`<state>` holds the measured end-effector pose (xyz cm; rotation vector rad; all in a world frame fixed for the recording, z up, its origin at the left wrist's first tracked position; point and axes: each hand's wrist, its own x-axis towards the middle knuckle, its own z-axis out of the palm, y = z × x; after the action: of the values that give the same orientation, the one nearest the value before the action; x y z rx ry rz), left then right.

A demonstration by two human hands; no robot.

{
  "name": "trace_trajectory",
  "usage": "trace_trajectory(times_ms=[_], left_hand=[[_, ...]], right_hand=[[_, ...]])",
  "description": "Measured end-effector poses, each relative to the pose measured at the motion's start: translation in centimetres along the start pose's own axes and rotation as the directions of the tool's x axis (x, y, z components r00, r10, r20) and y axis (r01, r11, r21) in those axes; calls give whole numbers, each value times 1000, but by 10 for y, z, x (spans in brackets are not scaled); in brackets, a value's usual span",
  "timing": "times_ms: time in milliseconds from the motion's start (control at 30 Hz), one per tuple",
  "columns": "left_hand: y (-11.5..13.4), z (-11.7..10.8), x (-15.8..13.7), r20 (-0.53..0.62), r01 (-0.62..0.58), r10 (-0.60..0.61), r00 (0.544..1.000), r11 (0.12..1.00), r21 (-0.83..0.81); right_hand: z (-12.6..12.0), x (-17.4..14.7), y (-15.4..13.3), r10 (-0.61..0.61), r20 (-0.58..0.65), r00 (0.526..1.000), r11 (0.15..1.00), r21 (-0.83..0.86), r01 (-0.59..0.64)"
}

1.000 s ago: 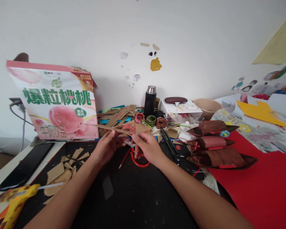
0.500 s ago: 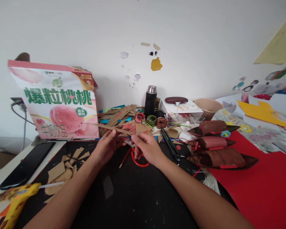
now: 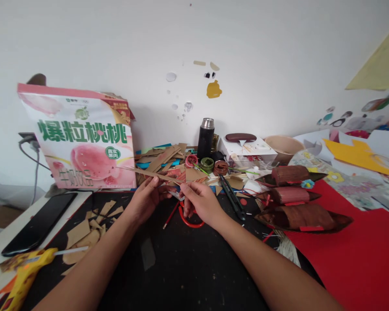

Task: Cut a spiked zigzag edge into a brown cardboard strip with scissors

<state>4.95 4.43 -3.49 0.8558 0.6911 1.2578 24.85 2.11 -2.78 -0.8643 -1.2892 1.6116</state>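
Both hands hold a thin, long cardboard strip (image 3: 165,176) above the black work surface. My left hand (image 3: 145,199) pinches it along its length between thumb and fingers. At the strip's right end, my right hand (image 3: 201,202) is closed with thumb and forefinger on it. Under the right hand shows a red looped handle (image 3: 192,224), seemingly of scissors, its other parts mostly hidden. A small greyish piece (image 3: 176,195) sits between the hands, too unclear to name. A red pencil (image 3: 170,216) lies just below the left fingers.
Cardboard scraps (image 3: 84,233), a yellow glue gun (image 3: 30,270) and a phone (image 3: 39,222) lie left, before a pink drink carton (image 3: 84,142). Behind stand a black flask (image 3: 205,140) and paint jars (image 3: 207,165). A utility knife (image 3: 231,198) and three brown model boats (image 3: 306,216) are right.
The view has shifted very slightly, so the carton and wall pieces sit a little lower and farther right. Both hands keep the same grip on the strip.
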Motion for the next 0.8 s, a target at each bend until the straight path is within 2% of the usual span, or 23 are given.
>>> trace_trajectory(times_ms=[267, 500, 567, 667, 700, 800], left_hand=[[5, 1, -1, -11, -11, 11, 1000, 1000, 18], [19, 2, 1, -107, -156, 166, 980, 983, 96], [20, 3, 1, -121, -200, 212, 970, 974, 103], [19, 4, 0, -123, -223, 238, 964, 967, 122], [17, 5, 0, -118, -220, 236, 965, 967, 131], [15, 8, -1, -111, -214, 233, 966, 964, 157]], right_hand=[[1, -2, -1, 16, 0, 1000, 998, -60, -16], [2, -7, 1, -1, 17, 1000, 965, -264, 5], [4, -10, 0, -51, 35, 998, 899, -433, 61], [10, -16, -1, -194, 141, 971, 658, -715, 236], [12, -18, -2, -208, 193, 959, 591, -756, 281], [18, -23, -1, -178, 321, 930, 467, -805, 367]])
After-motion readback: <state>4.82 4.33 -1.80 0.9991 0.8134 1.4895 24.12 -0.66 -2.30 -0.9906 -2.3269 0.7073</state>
